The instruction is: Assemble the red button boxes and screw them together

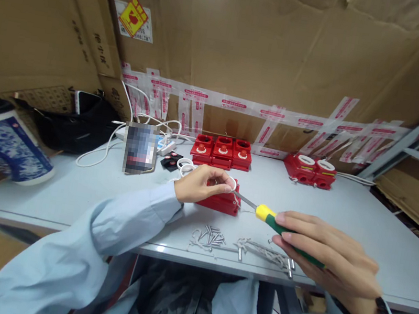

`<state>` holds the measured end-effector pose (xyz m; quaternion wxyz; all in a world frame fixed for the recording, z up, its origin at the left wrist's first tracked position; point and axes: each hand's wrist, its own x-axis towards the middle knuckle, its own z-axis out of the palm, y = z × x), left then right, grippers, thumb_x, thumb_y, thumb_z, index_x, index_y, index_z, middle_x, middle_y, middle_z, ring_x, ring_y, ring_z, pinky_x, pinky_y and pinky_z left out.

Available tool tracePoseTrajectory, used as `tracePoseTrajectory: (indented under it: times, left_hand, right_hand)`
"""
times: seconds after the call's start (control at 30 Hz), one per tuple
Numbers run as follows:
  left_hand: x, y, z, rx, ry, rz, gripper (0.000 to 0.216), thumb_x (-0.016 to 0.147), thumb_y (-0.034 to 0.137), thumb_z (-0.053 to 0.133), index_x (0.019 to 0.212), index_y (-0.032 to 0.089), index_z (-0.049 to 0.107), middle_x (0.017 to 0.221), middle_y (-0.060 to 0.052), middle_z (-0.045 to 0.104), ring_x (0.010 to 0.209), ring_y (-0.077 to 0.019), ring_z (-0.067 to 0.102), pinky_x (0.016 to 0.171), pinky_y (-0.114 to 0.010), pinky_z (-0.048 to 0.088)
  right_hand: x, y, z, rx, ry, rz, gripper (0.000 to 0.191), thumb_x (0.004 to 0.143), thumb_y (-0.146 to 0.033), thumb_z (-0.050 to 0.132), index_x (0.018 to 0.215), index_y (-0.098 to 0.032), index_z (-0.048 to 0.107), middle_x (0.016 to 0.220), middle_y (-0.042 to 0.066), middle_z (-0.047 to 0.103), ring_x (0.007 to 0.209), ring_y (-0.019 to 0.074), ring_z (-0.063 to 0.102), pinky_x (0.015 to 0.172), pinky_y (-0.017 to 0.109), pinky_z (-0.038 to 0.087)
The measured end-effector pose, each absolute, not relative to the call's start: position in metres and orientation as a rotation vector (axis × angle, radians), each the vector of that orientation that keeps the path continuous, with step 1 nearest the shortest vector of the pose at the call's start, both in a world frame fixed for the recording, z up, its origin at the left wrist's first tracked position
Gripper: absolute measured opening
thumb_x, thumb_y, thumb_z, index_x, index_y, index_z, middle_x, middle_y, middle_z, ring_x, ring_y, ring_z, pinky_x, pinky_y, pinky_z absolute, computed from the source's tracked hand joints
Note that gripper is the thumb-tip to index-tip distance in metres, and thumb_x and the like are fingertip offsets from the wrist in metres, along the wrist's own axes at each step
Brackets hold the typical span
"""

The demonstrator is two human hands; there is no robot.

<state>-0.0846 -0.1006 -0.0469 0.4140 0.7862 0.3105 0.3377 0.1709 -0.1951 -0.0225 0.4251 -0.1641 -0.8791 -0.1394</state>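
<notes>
My right hand (331, 253) grips a screwdriver (276, 223) by its green and yellow handle. The metal shaft points left, its tip close to the fingertips of my left hand (207, 184). With thumb and fingers pinched together, the left hand is over a red plastic housing (226, 203) and hides much of its top. A white ring (234, 184) shows at those fingertips; what is pinched there is hidden. Between the hands and the table's front edge lie a pile of small screws (214, 236) and metal rods with whitish cord (266, 252).
Three red housings (222, 152) stand at the back, and two with white rings (308, 170) at the back right. Left of centre are loose white rings (185, 165), black pieces (171, 161), a phone (141, 149) and white cables. A cup (8, 146) and black bag (79, 123) occupy the left.
</notes>
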Motion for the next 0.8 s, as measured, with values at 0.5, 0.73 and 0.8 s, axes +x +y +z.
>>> tracePoseTrajectory:
  times: [0.5,0.73,0.8]
  left_hand:
    - [-0.0887,-0.0984,-0.0435,1.938,0.762,0.887,0.022,0.082,0.033,0.062,0.084,0.011,0.063,0.092,-0.009,0.071,0.076,-0.0125,0.063,0.069,-0.024,0.047]
    - [-0.0867,-0.1026,-0.0424,1.960,0.776,0.850,0.021,0.083,0.032,0.061,0.085,0.011,0.063,0.095,-0.009,0.070,0.076,-0.0124,0.061,0.070,-0.025,0.046]
    - [-0.0869,-0.1023,-0.0424,1.962,0.774,0.845,0.022,0.083,0.033,0.061,0.085,0.011,0.063,0.094,-0.009,0.069,0.076,-0.0124,0.060,0.070,-0.025,0.046]
  right_hand:
    - [0.1738,-0.1948,-0.0215,-0.548,-2.097,-0.362,0.036,0.069,-0.001,0.074,0.098,-0.020,0.065,0.090,0.004,0.075,0.080,0.0167,0.072,0.070,0.026,0.063]
    - [0.1757,-0.1950,-0.0235,-0.561,-2.101,-0.329,0.036,0.068,-0.002,0.074,0.098,-0.019,0.066,0.092,0.004,0.075,0.082,0.0169,0.072,0.070,0.026,0.063]
    - [0.1762,-0.1960,-0.0226,-0.569,-2.106,-0.331,0.035,0.070,-0.003,0.074,0.099,-0.021,0.066,0.092,0.003,0.075,0.082,0.0173,0.073,0.070,0.027,0.063]
